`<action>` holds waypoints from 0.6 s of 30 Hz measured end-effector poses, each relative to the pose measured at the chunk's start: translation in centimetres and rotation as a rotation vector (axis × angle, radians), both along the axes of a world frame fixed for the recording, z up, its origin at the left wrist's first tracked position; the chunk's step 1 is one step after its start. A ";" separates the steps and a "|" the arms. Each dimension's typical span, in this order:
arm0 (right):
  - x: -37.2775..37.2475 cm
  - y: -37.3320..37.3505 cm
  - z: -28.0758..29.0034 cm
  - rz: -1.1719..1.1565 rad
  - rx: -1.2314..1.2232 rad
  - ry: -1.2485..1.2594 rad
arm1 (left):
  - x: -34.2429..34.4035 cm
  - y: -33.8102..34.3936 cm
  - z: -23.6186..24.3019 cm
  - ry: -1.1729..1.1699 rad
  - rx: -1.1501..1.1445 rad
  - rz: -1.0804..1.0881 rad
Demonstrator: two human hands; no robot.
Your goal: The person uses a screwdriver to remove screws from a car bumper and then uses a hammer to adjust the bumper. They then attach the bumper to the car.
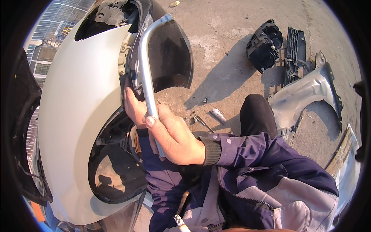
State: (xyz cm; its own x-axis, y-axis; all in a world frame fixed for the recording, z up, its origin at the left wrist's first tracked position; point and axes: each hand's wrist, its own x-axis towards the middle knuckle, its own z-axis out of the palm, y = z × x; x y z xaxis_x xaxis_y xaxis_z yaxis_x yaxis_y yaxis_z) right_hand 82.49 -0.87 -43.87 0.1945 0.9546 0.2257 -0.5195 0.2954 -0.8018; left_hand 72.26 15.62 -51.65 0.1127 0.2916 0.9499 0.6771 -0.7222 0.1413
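Observation:
My right hand (176, 137) is shut on a bent silver metal bar (147, 58), held upright with its short bent end at the top. Behind it, my left hand (133, 104) has its fingers stretched out against the dark edge (123, 87) beside the cream body panel (67, 120). The inner side of that hand is partly hidden by my right hand and the bar. A dark glossy curved part (174, 58) stands just beyond the bar. The wheel opening (110, 174) of the panel lies at the lower left.
On the concrete ground lie a black headlight unit (263, 46), black grille pieces (295, 46), a silver fender (293, 96), a small white cylinder (218, 115) and several loose small tools (203, 123). My dark-trousered knee (255, 112) is at the right. A black part (25, 127) edges the far left.

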 end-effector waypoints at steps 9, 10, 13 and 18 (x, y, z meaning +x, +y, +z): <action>1.3 1.1 -0.2 0.160 -0.089 -0.118 | 5.2 -8.2 1.6 -0.287 -0.008 -0.099; 1.1 0.4 -0.2 0.119 -0.069 -0.079 | 5.5 -8.6 1.7 -0.305 -0.012 -0.115; 0.0 -0.7 -0.7 -0.098 0.052 -0.061 | 5.8 -8.8 1.7 -0.338 -0.047 -0.144; -1.2 2.0 -1.8 -0.061 0.073 -0.322 | 5.2 -7.5 1.4 -0.358 -0.132 -0.187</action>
